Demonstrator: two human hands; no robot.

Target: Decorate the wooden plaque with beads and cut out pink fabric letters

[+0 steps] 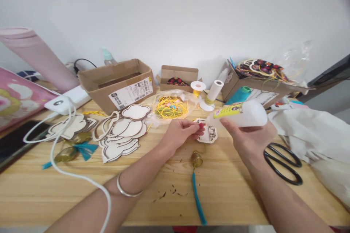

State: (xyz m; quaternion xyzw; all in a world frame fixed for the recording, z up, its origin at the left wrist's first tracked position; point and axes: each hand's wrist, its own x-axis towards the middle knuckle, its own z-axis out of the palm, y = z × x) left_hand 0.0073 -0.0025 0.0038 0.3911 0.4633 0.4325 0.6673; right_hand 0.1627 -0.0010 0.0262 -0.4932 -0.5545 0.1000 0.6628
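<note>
In the head view, I have the right hand (254, 140) wrapped around a translucent squeeze bottle (254, 113) with a yellow label, tipped nearly onto its side, neck toward the left hand (183, 134). My angle shows the thumb on the near side; most of the other fingers are hidden behind the bottle, and the label print is too blurred for me to read. The left hand pinches a small red piece (201, 126) between thumb and fingertips, which cover enough of it that I can't name its shape. Just beyond those fingers lies a pale wooden lattice cutout (212, 134), its left part covered by the hand. The bottle's pale tip ends close to the cutout's upper edge, and I can't tell whether they touch.

Nearer the table's front edge I see a brass-coloured bell (197, 160) with a teal strip (197, 200) trailing from it. Of the scissors (296, 178) I get only the black handles; the rest is lost behind the right hand. At left, wooden cutouts (120, 151) overlap in a pile, so the lower ones show only as edges. A white cable (82, 177) crosses the left forearm and runs out of the bottom of my view, while a dark flat device (13, 147) is cut off at the left border
</note>
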